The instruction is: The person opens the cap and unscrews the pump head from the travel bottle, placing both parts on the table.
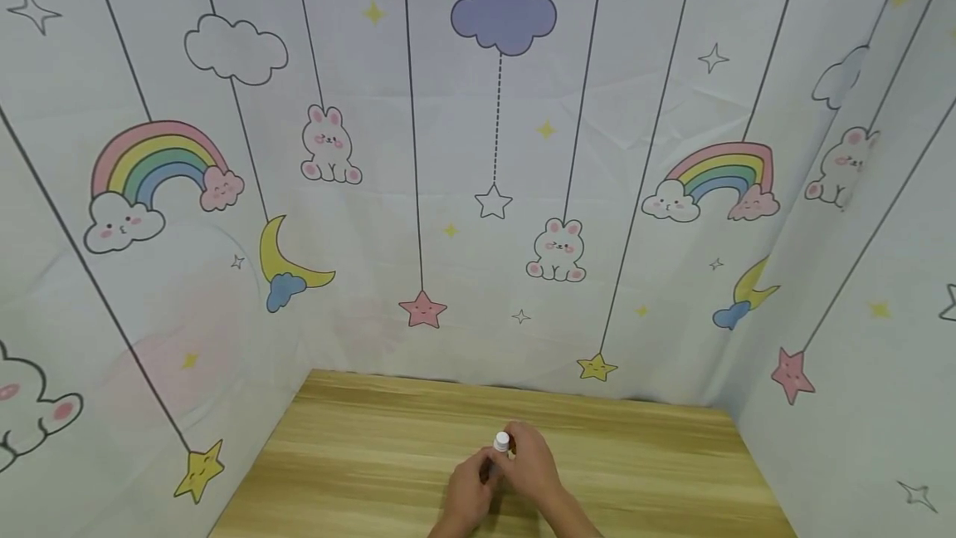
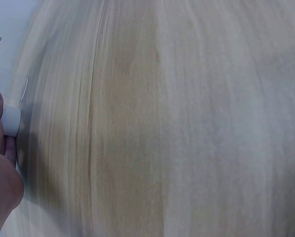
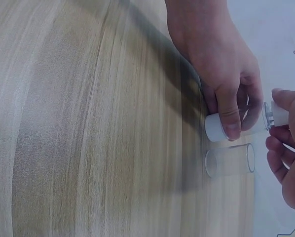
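Note:
My left hand (image 1: 472, 488) grips a small bottle with a clear body and a white base (image 3: 215, 127), near the wood-patterned table. My right hand (image 1: 532, 463) pinches the bottle's white top (image 1: 501, 441), just above a clear collar (image 3: 267, 116). Fingers cover much of the body, and whether top and body are joined I cannot tell. Beside the left hand, a clear open tube (image 3: 230, 160) stands upright on the table in the right wrist view. At the left edge of the left wrist view, the white base shows between the left fingers.
The wood-patterned tabletop (image 1: 358, 447) spreads around both hands. White cloth walls (image 1: 478, 272), printed with rainbows, rabbits, clouds and stars, close off the back and both sides.

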Available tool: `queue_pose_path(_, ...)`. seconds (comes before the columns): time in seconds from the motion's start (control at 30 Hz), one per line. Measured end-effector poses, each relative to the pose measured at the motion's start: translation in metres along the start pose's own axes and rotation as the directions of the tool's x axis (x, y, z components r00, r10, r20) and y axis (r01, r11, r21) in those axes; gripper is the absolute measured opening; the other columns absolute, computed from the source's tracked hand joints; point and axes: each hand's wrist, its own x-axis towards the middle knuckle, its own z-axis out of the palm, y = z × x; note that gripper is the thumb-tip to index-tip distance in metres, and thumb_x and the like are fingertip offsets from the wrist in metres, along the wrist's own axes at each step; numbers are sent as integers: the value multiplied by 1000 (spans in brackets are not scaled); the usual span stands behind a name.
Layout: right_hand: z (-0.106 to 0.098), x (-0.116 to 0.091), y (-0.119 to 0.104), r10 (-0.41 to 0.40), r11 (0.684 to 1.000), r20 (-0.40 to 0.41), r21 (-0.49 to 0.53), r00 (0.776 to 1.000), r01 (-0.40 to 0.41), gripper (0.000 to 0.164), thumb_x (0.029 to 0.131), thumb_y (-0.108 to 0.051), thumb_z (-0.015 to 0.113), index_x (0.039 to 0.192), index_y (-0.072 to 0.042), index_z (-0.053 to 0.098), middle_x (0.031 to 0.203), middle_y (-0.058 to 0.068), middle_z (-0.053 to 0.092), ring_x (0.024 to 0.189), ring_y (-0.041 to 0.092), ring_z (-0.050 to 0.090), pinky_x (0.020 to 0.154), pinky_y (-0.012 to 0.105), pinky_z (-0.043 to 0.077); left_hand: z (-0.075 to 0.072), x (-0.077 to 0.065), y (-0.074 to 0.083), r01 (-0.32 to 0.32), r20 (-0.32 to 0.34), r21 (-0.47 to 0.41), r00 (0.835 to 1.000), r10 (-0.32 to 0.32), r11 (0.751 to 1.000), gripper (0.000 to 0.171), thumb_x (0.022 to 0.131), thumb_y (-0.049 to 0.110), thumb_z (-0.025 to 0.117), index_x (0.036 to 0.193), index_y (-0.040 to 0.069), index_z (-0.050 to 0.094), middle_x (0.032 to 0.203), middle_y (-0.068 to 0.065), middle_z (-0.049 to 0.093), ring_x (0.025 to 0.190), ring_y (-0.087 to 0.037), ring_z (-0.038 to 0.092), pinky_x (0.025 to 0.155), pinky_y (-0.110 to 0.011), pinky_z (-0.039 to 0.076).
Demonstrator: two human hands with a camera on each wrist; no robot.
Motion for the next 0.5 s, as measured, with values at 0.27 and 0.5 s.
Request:
queue_pose_path(0.27, -4, -1, -5, -19, 1000, 3, -1, 1000, 19, 25, 92, -28, 85, 90, -15, 63, 80, -3, 57, 72, 8, 45, 61, 26, 40, -1, 0, 1, 6, 6, -21, 1000, -6, 1000, 24, 90, 2, 81, 111, 14, 75, 108, -5, 79, 99, -17, 75, 82, -34, 63)
queue_pose_path(0.5, -7, -3, -8, -26, 1000, 18, 9, 999, 26, 23, 91, -23, 86, 92, -13, 65, 82, -3, 56, 74, 8, 46, 62, 26, 41, -3, 0, 2, 9, 15, -33, 1000, -9, 999, 24, 90, 4, 82, 113, 11, 75, 108, -6, 79, 99, -21, 75, 83, -36, 63)
